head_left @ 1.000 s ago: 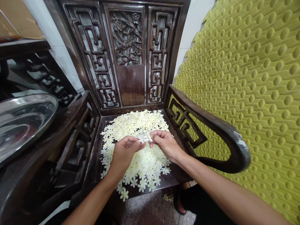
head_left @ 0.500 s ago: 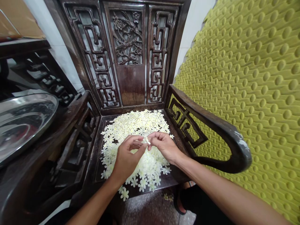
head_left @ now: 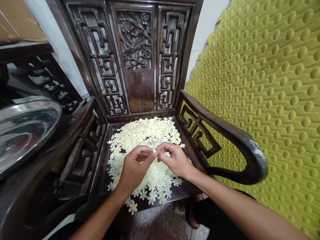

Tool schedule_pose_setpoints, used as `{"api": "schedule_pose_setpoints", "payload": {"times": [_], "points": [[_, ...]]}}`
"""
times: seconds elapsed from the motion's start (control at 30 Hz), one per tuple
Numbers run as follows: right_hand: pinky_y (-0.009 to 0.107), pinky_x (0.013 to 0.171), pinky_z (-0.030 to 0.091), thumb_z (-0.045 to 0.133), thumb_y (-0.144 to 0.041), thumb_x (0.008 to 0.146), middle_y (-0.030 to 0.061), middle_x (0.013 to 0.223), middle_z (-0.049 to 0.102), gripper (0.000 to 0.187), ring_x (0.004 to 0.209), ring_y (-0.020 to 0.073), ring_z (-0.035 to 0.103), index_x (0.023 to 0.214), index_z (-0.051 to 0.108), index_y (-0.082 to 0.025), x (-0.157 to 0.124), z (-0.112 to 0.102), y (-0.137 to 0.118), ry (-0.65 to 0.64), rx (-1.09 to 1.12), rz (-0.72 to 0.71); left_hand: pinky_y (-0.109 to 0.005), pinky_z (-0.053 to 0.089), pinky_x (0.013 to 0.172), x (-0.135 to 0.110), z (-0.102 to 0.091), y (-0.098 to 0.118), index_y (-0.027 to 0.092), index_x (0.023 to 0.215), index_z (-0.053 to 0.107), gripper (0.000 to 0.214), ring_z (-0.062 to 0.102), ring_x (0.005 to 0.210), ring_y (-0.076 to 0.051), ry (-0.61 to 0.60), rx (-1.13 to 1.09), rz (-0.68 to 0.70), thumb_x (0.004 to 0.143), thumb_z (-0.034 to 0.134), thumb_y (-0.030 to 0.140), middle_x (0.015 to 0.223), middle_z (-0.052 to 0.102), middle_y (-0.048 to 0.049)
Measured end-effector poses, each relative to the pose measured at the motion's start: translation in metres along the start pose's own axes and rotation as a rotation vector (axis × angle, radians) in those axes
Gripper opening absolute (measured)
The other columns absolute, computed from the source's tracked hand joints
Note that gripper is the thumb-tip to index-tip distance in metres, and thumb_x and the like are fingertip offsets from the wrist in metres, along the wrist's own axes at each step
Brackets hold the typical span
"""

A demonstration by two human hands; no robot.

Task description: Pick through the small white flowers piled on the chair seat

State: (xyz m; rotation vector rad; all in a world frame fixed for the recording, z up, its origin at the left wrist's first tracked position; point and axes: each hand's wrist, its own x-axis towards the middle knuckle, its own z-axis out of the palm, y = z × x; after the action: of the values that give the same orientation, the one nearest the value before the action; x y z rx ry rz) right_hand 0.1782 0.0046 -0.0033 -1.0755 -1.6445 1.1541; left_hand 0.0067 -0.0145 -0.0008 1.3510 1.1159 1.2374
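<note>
Above the chair seat, my left hand (head_left: 135,168) and my right hand (head_left: 176,161) meet fingertip to fingertip. Both are closed in a pinch around a small white flower (head_left: 154,150), which is mostly covered by the fingers. Whether more than one flower is between them, I cannot tell. Beneath the hands, a spread of loose white flowers (head_left: 150,128) with pale yellow centres covers most of the dark wooden seat (head_left: 105,160). A few lie at the front edge, one of them (head_left: 133,207) overhanging it.
The chair's carved back (head_left: 140,86) rises beyond the flowers, with a curved armrest (head_left: 225,133) on the right. A shiny metal tray (head_left: 47,126) stands at the left. Yellow bumpy padding (head_left: 275,100) fills the right side. A cardboard box (head_left: 27,20) is at the upper left.
The fingertips of both hands have drawn closer together, the right hand shifting slightly down and left. Less of the white flower shows between them now.
</note>
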Motion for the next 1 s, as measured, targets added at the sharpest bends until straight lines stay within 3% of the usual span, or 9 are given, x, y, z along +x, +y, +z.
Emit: {"api": "schedule_pose_setpoints", "payload": {"times": [0.33, 0.5, 0.67, 0.83, 1.0], "points": [[0.027, 0.066, 0.046, 0.06, -0.021, 0.087, -0.0006, 0.068, 0.064, 0.009, 0.067, 0.0143, 0.058, 0.085, 0.069, -0.018, 0.002, -0.012, -0.002, -0.085, -0.104, -0.033, -0.031, 0.059, 0.074, 0.008, -0.01, -0.004, 0.019, 0.086, 0.074, 0.013, 0.074, 0.078, -0.021, -0.124, 0.004, -0.071, 0.082, 0.071, 0.031, 0.08, 0.076, -0.0044], [0.027, 0.069, 0.048, 0.059, -0.024, 0.09, 0.0001, 0.073, 0.064, 0.011, 0.07, 0.0146, 0.06, 0.087, 0.067, -0.018, 0.002, -0.008, -0.001, -0.07, -0.094, -0.047, -0.03, 0.058, 0.072, 0.004, -0.007, -0.005, 0.019, 0.089, 0.071, 0.014, 0.072, 0.075, -0.019, -0.063, 0.073, 0.01, 0.088, 0.064, 0.031, 0.082, 0.072, -0.0036], [0.03, 0.076, 0.047, 0.062, -0.027, 0.092, 0.0025, 0.084, 0.066, 0.008, 0.08, 0.0173, 0.062, 0.093, 0.067, -0.021, -0.002, -0.002, -0.012, 0.044, -0.264, -0.184, -0.027, 0.055, 0.066, 0.003, -0.007, -0.006, 0.019, 0.083, 0.067, 0.014, 0.067, 0.07, -0.016, 0.04, 0.206, 0.102, 0.09, 0.061, 0.03, 0.083, 0.066, -0.0027], [0.029, 0.072, 0.045, 0.064, -0.034, 0.092, 0.0012, 0.076, 0.065, 0.015, 0.074, 0.017, 0.062, 0.087, 0.065, -0.02, -0.004, 0.003, -0.016, 0.047, -0.373, -0.168, -0.027, 0.054, 0.064, 0.001, -0.004, -0.009, 0.02, 0.084, 0.066, 0.013, 0.066, 0.071, -0.017, 0.063, 0.243, 0.067, 0.09, 0.06, 0.029, 0.082, 0.065, -0.0025], [0.028, 0.069, 0.044, 0.057, -0.031, 0.097, 0.0011, 0.076, 0.067, 0.02, 0.071, 0.016, 0.061, 0.083, 0.066, -0.02, -0.003, 0.003, -0.012, -0.004, -0.376, -0.17, -0.028, 0.054, 0.065, 0.0, 0.001, -0.009, 0.017, 0.083, 0.065, 0.015, 0.066, 0.065, -0.016, 0.016, 0.039, -0.059, 0.088, 0.064, 0.032, 0.072, 0.068, -0.0015]]}}
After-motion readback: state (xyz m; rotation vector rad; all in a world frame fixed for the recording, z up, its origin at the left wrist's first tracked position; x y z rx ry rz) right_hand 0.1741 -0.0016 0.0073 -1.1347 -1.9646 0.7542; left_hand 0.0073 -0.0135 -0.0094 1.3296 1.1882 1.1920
